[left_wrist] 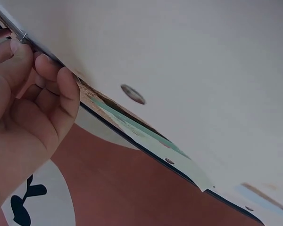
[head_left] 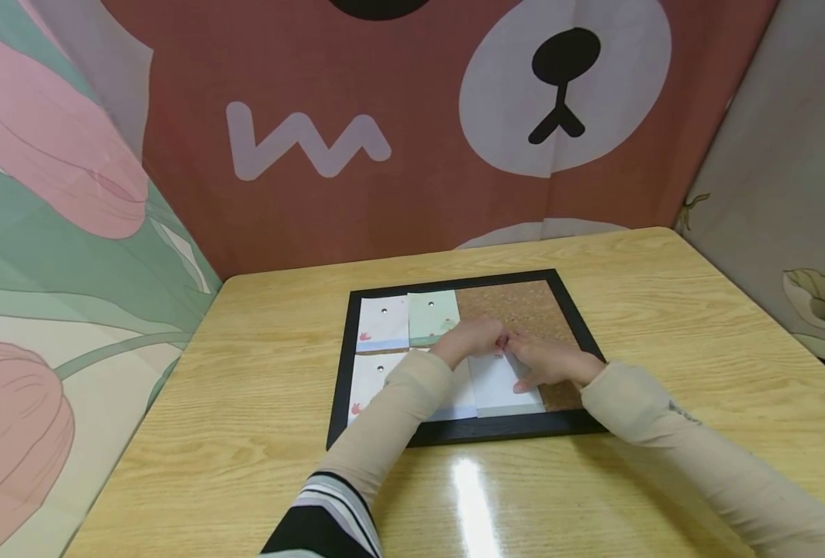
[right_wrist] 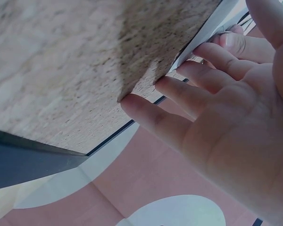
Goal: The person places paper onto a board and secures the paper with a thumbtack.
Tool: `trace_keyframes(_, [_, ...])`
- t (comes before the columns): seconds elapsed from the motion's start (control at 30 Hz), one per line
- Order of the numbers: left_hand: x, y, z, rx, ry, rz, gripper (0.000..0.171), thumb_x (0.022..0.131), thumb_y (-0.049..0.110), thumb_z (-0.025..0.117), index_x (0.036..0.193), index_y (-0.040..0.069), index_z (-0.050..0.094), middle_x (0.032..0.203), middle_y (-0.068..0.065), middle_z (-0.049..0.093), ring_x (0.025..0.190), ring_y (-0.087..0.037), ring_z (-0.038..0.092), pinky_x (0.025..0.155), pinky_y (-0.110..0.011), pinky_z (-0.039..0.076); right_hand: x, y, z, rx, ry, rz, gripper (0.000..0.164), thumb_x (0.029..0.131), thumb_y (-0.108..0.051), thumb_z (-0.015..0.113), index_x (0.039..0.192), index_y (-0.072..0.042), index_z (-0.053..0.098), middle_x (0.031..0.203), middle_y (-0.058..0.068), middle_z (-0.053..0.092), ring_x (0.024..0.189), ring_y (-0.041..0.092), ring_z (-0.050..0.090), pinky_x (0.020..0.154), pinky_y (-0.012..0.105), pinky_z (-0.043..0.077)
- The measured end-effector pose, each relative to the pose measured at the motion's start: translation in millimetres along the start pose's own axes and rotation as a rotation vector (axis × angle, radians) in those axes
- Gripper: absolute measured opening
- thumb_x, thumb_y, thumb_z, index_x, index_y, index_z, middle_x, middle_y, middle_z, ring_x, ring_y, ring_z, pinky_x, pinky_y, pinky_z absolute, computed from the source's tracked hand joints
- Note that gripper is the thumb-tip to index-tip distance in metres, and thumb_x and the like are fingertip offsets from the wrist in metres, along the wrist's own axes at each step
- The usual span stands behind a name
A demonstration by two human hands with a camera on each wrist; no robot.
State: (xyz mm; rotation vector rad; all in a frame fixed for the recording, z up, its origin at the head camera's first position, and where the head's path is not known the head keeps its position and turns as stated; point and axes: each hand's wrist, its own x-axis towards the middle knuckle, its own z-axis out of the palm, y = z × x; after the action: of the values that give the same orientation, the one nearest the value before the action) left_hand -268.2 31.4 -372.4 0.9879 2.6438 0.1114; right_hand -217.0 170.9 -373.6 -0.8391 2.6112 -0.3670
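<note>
On the cork board (head_left: 513, 301) a white note sheet (head_left: 503, 391) lies in the lower row, right of another sheet. My left hand (head_left: 474, 339) is at its upper edge, its thumb and forefinger pinching a small metal thumbtack (left_wrist: 23, 36). Beside it, my right hand (head_left: 548, 360) reaches in from the right. The right fingertips (right_wrist: 132, 101) touch the cork and the sheet's edge, with the fingers fairly straight. In the head view the hands cover the tack.
More tacked sheets fill the board's left side: a white one (head_left: 383, 322), a green one (head_left: 432, 314) and a lower white one (head_left: 374, 380). A black frame (head_left: 503, 427) surrounds the cork. The board lies on a wooden table (head_left: 266, 387), with a printed cloth (head_left: 301, 209) behind.
</note>
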Motion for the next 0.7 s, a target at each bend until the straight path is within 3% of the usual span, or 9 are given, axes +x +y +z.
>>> trace_keyframes(0.37, [-4.6,0.3,1.4,0.025,0.042,0.024,0.01,0.084,0.013,0.06,0.075,0.013,0.061,0.073,0.005,0.056,0.066,-0.011,0.047,0.06,-0.021,0.037,-0.9,-0.5,-1.1,0.0,0.015,-0.025,0.075,0.076,-0.023,0.07,0.131,0.011,0.032,0.139,0.029,0.022,0.127,0.044,0.015,0.101,0.051,0.015])
trace_keyframes(0.47, [-5.3,0.8,2.7,0.043,0.054,0.003,0.005,0.084,0.015,0.061,0.083,0.014,0.065,0.08,0.005,0.06,0.07,-0.011,0.049,0.062,-0.021,0.039,-1.6,-0.5,-1.0,0.011,0.011,-0.009,0.077,0.076,-0.024,0.07,0.132,0.012,0.03,0.139,0.029,0.02,0.127,0.044,0.013,0.101,0.051,0.014])
trace_keyframes(0.7, [-6.2,3.8,4.6,0.157,0.078,-0.048,0.033,0.079,0.029,0.063,0.112,0.022,0.063,0.101,0.007,0.064,0.079,-0.008,0.053,0.072,-0.023,0.044,-1.5,-0.3,1.0,0.029,0.014,0.016,0.081,0.076,-0.023,0.071,0.133,0.013,0.026,0.139,0.03,0.018,0.128,0.044,0.011,0.1,0.053,0.014])
